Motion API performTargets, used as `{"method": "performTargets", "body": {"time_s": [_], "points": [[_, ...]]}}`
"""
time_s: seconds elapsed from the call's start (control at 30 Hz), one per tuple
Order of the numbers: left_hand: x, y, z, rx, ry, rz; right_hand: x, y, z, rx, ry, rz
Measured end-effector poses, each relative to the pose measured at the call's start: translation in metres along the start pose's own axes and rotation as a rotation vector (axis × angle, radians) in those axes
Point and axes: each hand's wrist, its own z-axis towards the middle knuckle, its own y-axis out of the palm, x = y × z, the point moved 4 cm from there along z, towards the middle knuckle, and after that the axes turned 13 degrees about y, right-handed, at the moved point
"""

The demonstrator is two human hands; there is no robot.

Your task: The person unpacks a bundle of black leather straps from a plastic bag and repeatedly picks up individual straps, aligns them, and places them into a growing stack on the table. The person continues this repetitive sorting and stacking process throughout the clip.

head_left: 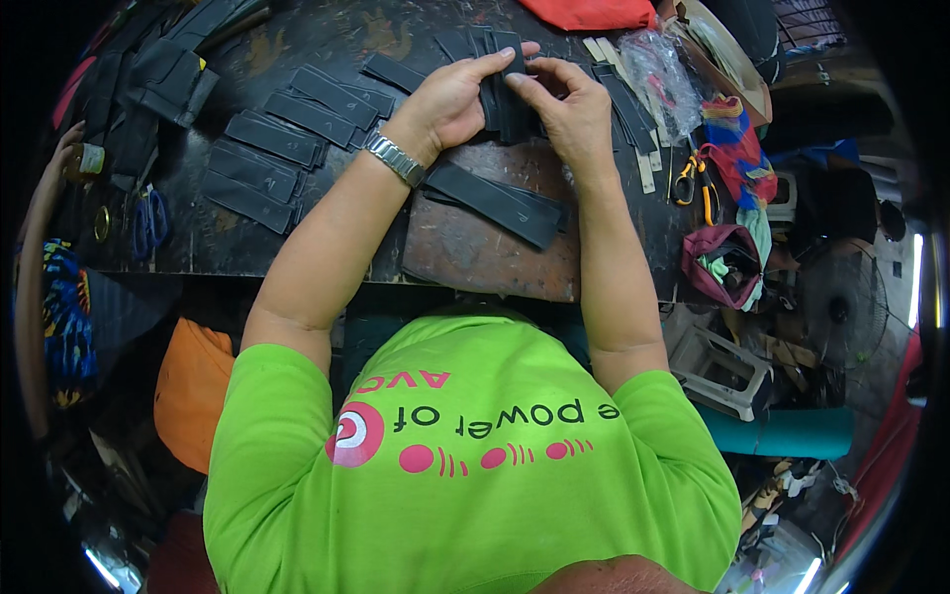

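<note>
Above the far part of the table, my left hand (450, 104) is closed round a bundle of flat black strips (505, 114), its thumb lying across their top end. My right hand (572, 111) meets the same bundle from the other side, thumb and forefinger pinching its right edge. How many strips the fingers hold is hidden. Just below the hands, more black strips (500, 203) lie in a loose stack on a worn brown board (475, 257). Left of my left forearm, several small piles of similar strips (262, 168) are fanned out on the dark table (346, 213).
Blue-handled scissors (150, 223) lie at the table's left, near another person's hand (69, 148) by a small jar (89, 160). On the right are pale narrow strips (645, 170), orange-and-black pliers (707, 188), crumpled clear plastic (658, 84) and a maroon pouch (722, 262). A fan (841, 312) stands beyond.
</note>
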Motion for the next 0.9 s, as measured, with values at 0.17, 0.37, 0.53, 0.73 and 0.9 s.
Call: {"method": "performTargets", "body": {"time_s": [0.17,0.37,0.53,0.73,0.9], "points": [[-0.005,0.001,0.0,-0.011,-0.002,0.023,-0.002,0.004,-0.001,0.016,-0.001,0.004],[-0.004,0.003,0.0,0.011,0.027,-0.018,-0.003,0.008,-0.003,0.061,-0.035,0.099],[-0.001,0.003,0.0,0.003,0.061,-0.006,-0.006,0.011,-0.004,-0.019,0.007,0.237],[0.001,0.005,-0.001,0.025,0.059,0.03,-0.002,0.015,-0.003,-0.119,0.09,0.487],[0.009,0.002,0.0,0.082,0.042,-0.085,0.007,-0.008,0.012,-0.092,0.171,0.751]]}}
